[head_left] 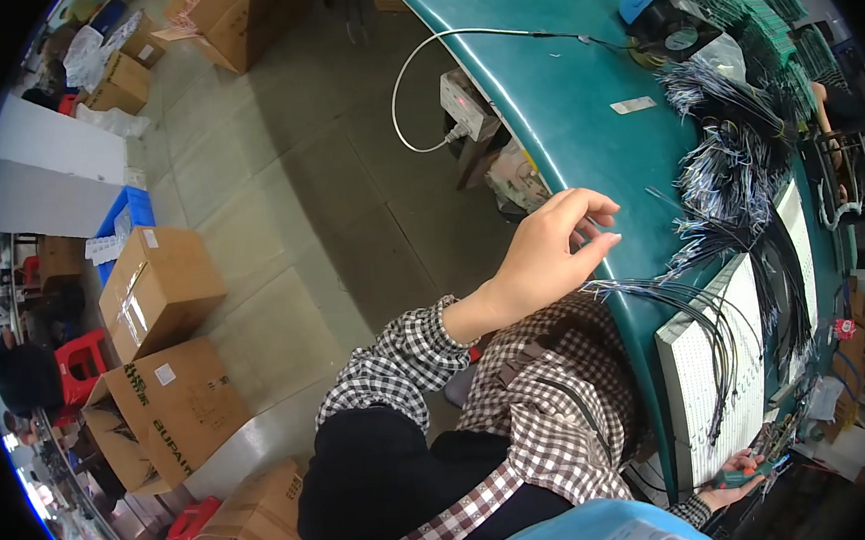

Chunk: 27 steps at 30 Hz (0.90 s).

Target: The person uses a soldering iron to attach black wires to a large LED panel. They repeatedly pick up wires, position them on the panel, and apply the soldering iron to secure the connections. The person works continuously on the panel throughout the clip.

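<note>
Right hand [733, 491] around a green tool [733, 477], long axis left-to-right, tip unclear; left hand [558, 248] loosely curled, empty.

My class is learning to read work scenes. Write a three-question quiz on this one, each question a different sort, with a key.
1. Multiple choice: what does the right hand hold?
A) a blue crate
B) a green tool
C) a red stool

2. True or false: the left hand is gripping the black fan.

3. Fill in the blank: some dark cables lie across a ____ board marked with rows of dots.

Key
1. B
2. False; no object shows in its grasp.
3. white
</note>
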{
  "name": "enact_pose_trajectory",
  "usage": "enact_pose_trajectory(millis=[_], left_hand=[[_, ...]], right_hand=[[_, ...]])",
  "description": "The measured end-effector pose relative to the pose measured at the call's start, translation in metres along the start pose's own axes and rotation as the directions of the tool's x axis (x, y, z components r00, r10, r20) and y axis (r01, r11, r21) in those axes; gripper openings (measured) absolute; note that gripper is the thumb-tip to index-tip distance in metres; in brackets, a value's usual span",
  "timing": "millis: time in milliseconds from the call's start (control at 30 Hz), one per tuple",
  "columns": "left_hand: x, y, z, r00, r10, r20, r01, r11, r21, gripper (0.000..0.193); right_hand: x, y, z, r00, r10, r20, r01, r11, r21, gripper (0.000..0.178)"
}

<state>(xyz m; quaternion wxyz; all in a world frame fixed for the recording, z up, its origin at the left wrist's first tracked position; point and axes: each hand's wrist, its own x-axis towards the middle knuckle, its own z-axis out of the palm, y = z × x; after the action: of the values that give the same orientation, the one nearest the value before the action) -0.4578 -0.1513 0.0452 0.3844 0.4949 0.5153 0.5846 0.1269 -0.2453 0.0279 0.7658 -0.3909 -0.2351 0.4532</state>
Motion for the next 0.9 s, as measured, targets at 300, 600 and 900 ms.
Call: enact_pose_trajectory(millis=[300,600,900], left_hand=[[0.002,-0.002,0.008,1.000,-0.005,0.019,0.005,1.000,0.006,0.025],[0.001,-0.001,0.020,0.999,-0.006,0.046,0.007,1.000,-0.003,0.025],[0.004,0.021,0.063,0.980,0.009,0.197,-0.014,1.000,0.024,0.024]], right_hand=[[0.003,0.000,-0.003,1.000,-0.004,0.022,0.004,1.000,0.001,0.042],[0.002,-0.003,-0.007,0.999,-0.006,0.032,0.007,0.999,-0.031,0.047],[-0.003,-0.002,0.005,0.997,0.018,-0.080,-0.009,0.994,0.109,0.041]])
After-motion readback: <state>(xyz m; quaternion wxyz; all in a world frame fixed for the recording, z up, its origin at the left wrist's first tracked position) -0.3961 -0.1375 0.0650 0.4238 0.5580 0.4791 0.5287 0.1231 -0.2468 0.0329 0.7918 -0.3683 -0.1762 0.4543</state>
